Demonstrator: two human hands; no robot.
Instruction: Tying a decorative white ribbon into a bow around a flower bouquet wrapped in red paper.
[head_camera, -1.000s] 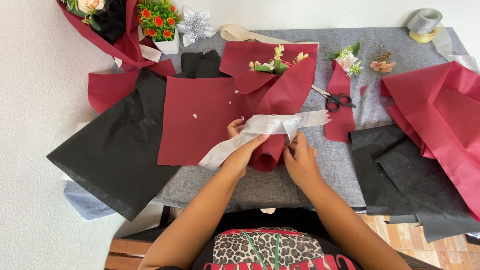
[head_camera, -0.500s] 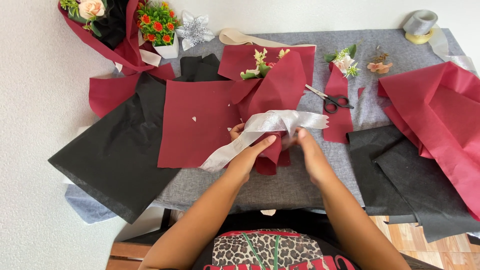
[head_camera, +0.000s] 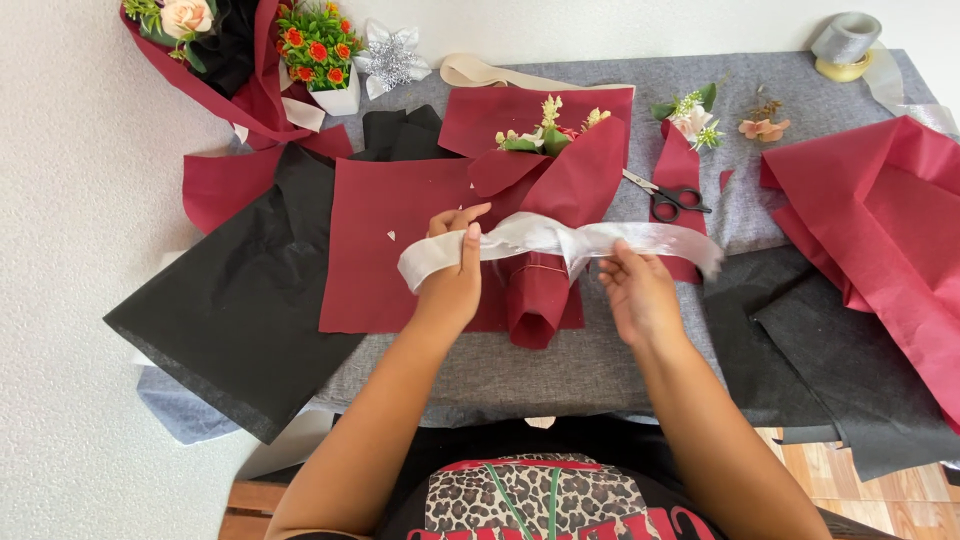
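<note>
While the small bouquet (head_camera: 545, 215) in dark red paper lies in the middle of the frame on the grey cloth (head_camera: 600, 360), a white ribbon (head_camera: 545, 237) crosses its narrow lower part. The left hand (head_camera: 452, 270) grasps the ribbon's left end between thumb and fingers. The right hand (head_camera: 638, 292) pinches the right end, which runs out toward the right. Both ends are pulled apart, so the band sits tight around the wrap. Under the bouquet is a flat dark red sheet (head_camera: 395, 240); a black sheet (head_camera: 235, 300) lies at the left. Scissors (head_camera: 662, 196) rest just right of the bouquet. A ribbon roll (head_camera: 842, 45) stands at the upper right.
</note>
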